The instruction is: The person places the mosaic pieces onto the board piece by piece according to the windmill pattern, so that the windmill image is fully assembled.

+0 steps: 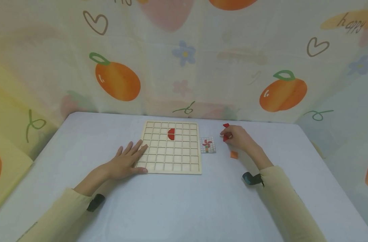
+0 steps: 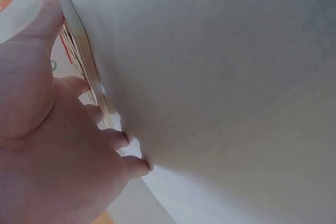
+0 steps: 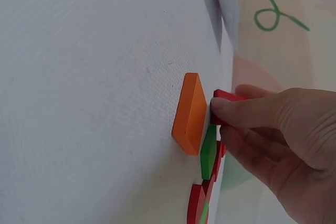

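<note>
Hanging beyond the grid board (image 1: 168, 158), a patterned curtain (image 1: 159, 50) of oranges, hearts and flowers backs the scene, while a white table (image 1: 187, 208) spreads beneath the board and out to every side of it. The board itself, pale and ruled into squares, lies flat. At its left edge the left hand (image 1: 124, 164) rests with fingers straight and spread, their tips touching the board and the thumb near its closer left corner; it is wide open and pinches nothing. Well to the right of the board, the right hand (image 1: 240, 137) is nearly closed, thumb and fingers pinching a red piece (image 3: 226, 96); whether that piece is clear of the table I cannot tell. Just beside the board's right edge sits a small card (image 1: 207, 145) with a red flower on a grid. Farther right of the board, nearer the person than the right hand, lies an orange piece (image 1: 233, 155). Close by, also right of the board, are a green piece (image 3: 209, 153) and more red pieces (image 3: 196, 203), partly overlapped in the right wrist view. Smallest on the board are two red quarter-rounds (image 1: 171, 131), side by side in its far half.
</note>
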Available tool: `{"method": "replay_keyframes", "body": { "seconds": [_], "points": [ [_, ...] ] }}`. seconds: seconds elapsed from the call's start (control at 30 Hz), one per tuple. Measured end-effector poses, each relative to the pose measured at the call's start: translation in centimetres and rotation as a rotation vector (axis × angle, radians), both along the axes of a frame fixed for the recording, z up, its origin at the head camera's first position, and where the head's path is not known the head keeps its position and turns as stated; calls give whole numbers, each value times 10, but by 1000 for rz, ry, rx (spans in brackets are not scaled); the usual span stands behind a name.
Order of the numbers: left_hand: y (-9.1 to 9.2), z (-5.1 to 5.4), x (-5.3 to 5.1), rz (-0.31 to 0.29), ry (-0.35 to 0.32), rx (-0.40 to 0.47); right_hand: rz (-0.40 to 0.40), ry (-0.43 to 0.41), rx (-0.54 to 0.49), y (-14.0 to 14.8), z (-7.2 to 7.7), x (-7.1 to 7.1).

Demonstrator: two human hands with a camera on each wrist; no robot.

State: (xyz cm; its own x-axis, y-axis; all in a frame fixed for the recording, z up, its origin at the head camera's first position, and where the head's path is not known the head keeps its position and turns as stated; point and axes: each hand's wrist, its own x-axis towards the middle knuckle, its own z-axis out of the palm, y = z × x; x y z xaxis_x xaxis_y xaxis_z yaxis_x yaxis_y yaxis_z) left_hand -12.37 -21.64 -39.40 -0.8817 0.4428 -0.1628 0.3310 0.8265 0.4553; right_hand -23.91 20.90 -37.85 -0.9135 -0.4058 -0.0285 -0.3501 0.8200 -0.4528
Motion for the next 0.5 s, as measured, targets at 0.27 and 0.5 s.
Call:
{"method": "replay_keyframes", "body": {
  "seconds": [0.27,0.5],
  "points": [
    [1,1,0,0,-4,-1,10,7,-5,4,1,1],
    [1,0,0,2,-1,-8,-8,-1,5,0,9,1]
  ]
}}
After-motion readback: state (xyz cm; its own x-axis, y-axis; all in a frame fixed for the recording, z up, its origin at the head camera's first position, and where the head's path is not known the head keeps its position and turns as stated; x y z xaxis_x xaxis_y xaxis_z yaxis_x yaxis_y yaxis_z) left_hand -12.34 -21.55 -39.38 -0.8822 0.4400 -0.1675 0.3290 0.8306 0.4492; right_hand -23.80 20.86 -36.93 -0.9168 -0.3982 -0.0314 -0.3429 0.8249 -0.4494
